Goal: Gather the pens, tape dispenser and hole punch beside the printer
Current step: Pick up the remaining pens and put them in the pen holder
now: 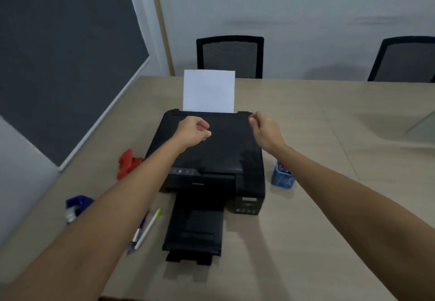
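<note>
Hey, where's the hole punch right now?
In the head view, the red hole punch sits on the table against the printer's left side, beyond the blue tape dispenser and partly behind the left forearm.

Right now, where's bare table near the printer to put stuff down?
Right of the printer, beyond the blue pen cup, the table is bare. The left side is crowded: red hole punch, blue tape dispenser, pens.
</note>
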